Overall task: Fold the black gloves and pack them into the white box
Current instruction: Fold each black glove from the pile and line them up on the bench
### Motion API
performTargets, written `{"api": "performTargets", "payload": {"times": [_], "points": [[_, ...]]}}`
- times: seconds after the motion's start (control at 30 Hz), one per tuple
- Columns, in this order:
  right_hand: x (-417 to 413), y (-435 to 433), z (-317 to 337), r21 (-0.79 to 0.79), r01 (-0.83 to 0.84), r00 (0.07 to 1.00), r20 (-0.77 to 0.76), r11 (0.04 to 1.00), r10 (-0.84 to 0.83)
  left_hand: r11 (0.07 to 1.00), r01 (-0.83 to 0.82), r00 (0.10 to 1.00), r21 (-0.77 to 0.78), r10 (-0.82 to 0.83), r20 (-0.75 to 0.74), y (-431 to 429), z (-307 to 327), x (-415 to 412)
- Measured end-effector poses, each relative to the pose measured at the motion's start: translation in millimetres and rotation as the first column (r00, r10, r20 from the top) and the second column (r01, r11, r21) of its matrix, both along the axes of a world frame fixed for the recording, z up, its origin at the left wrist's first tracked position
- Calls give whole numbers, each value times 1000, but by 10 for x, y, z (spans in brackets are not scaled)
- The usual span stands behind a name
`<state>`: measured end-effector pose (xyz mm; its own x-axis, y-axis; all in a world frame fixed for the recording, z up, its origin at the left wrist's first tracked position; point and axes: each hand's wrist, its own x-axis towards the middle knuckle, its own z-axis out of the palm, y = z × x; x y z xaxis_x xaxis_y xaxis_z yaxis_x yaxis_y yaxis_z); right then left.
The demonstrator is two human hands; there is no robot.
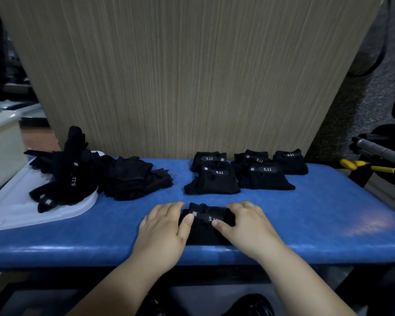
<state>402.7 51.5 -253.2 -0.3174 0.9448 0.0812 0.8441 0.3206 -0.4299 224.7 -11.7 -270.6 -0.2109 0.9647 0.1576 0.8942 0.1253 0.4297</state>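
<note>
A folded black glove bundle (206, 226) with a "5.11" strap lies near the front edge of the blue bench (317, 215). My left hand (167, 226) lies flat on its left side, thumb on the strap. My right hand (246, 222) lies flat on its right side, thumb touching the strap. Behind them sit several folded glove bundles (244, 173) in two rows. A heap of unfolded black gloves (66, 176) lies on a white tray (14, 206) at the left. More loose gloves (135, 179) lie beside the tray.
A tall wood-grain panel (180, 71) stands behind the bench. A white bin (2, 137) sits at far left. At the right are a grey bar (381, 153) and yellow-handled pliers (360, 166). Dark shoes (253, 304) show below the bench.
</note>
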Motion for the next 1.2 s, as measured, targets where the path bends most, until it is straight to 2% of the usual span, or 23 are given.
{"api": "performTargets", "payload": {"times": [0.07, 0.2, 0.3, 0.37, 0.5, 0.63, 0.77, 0.87, 1.03, 1.2], "points": [[11, -4, -1, -3, -24, 1000, -17, 1000, 23, 999, -31, 999, -6, 31, -45, 19, -5, 46], [94, -39, -26, 19, -97, 985, -141, 995, 99, 1000, 16, 998, 12, -15, -69, 33, 31, 146], [257, 17, -33, -10, -145, 946, -296, 989, 135, 997, 66, 998, 47, -66, 7, 66, 72, 206], [394, 89, -30, -35, -173, 881, -452, 984, 139, 991, 112, 992, 75, -116, 47, 99, 125, 269], [659, 241, -31, -23, -198, 774, -618, 980, 142, 980, 171, 955, 103, -191, 229, 235, 189, 466], [887, 377, -55, -10, -236, 699, -697, 972, 163, 975, 184, 880, 122, -219, 421, 484, 165, 666], [1046, 509, -55, -10, -257, 622, -767, 966, 158, 980, 201, 852, -5, -172, 495, 712, 180, 778], [1114, 622, -33, -41, -278, 543, -831, 960, 122, 976, 217, 803, -14, -170, 571, 812, 199, 838], [1198, 788, -20, -53, -256, 499, -863, 965, 85, 980, 186, 828, 68, -194, 527, 954, 197, 950], [1291, 877, -71, -43, -208, 478, -876, 977, 63, 966, 226, 796, 127, -258, 548, 1059, 165, 1104]]}}
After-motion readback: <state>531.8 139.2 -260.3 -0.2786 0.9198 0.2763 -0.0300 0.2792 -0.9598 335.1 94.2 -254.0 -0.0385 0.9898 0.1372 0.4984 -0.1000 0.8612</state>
